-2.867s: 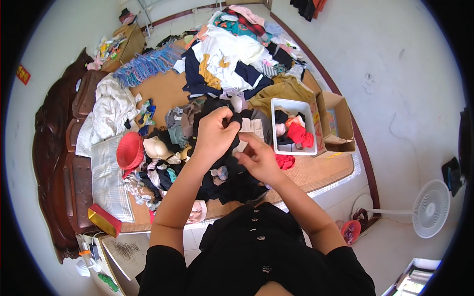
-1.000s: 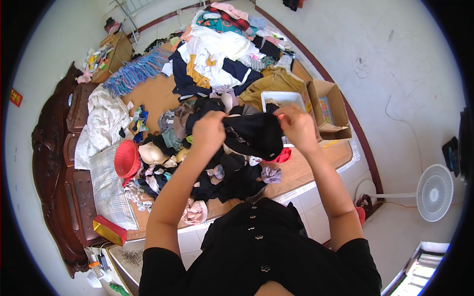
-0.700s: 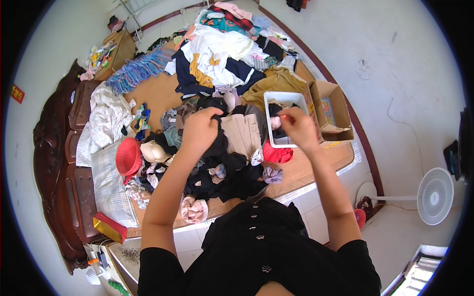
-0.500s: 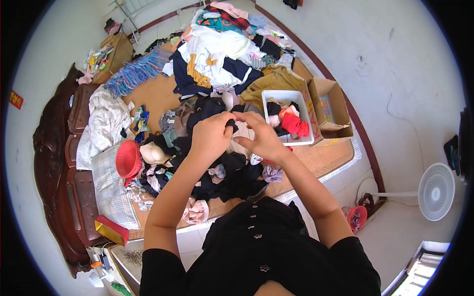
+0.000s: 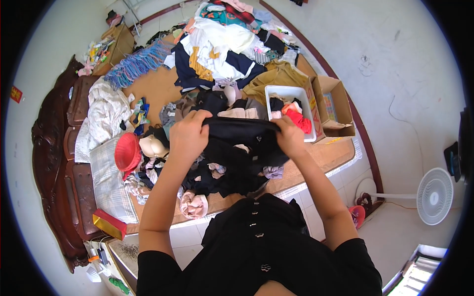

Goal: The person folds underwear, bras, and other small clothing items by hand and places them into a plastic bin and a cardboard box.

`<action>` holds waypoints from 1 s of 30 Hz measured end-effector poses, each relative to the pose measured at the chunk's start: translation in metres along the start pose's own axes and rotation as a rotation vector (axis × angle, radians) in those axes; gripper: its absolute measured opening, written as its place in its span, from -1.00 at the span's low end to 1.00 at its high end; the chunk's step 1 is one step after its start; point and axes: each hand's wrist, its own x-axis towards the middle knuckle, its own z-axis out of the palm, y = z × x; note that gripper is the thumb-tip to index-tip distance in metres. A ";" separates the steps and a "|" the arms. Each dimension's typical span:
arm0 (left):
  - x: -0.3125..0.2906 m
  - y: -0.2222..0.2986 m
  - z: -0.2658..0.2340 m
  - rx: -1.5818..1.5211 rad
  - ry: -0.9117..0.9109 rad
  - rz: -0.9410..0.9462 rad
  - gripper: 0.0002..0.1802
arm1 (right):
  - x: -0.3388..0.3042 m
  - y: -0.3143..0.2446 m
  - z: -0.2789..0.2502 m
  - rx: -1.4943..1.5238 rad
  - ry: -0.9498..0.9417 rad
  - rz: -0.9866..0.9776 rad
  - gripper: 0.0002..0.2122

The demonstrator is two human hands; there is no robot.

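My left hand [image 5: 190,137] and my right hand [image 5: 292,138] are spread apart over the bed. Between them a black garment [image 5: 242,130] is stretched by its upper edge, which looks like a waistband. Each hand pinches one end of that edge. The lower part of the garment hangs over a heap of dark clothes [image 5: 222,182], and where one ends and the other begins is hard to make out. Just beyond my right hand stands a white plastic bin [image 5: 286,91] with red, black and pale folded clothes [image 5: 299,122] in it.
Beside the bin is an open cardboard box [image 5: 332,98]. At left lie a red basket [image 5: 127,153], a beige bra [image 5: 153,146] and a crumpled white sheet [image 5: 104,116]. A large clothes pile [image 5: 222,44] covers the far end. A white fan [image 5: 434,196] stands at right.
My hands were close together above the heap; they have moved apart, left and right. The black garment, earlier mostly bunched at my fingers, is now stretched out between them.
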 end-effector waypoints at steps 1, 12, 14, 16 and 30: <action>-0.002 -0.007 0.000 0.041 -0.012 -0.018 -0.75 | -0.002 0.012 -0.005 -0.038 -0.054 0.065 -0.66; -0.005 -0.051 0.017 -0.557 -0.350 -0.170 -0.68 | 0.025 0.033 -0.070 0.629 -0.374 0.193 -0.72; -0.004 -0.052 0.021 -0.578 -0.318 -0.167 -0.70 | 0.023 0.031 -0.080 1.007 -0.434 0.317 -0.72; -0.003 -0.047 0.024 -0.805 -0.298 -0.245 -0.74 | 0.020 0.033 -0.078 1.072 -0.430 0.437 -0.75; -0.004 0.008 0.034 -0.691 -0.174 -0.006 -0.74 | 0.008 -0.011 -0.052 0.342 -0.574 0.113 -0.78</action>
